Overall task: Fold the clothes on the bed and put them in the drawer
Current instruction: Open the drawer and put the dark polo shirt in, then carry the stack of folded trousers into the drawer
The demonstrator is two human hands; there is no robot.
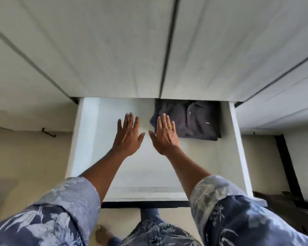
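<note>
Shirt (194,121), dark and collared, lies folded in white drawer (84,139).

Drawer (89,139) L free; shirt (194,121) R.

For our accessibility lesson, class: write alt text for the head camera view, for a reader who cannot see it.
Seen from above, a person's left hand and right hand reach, fingers straight, over an open white drawer. A folded dark collared shirt lies in its far right corner. The sleeves are blue, leaf-printed.
</note>
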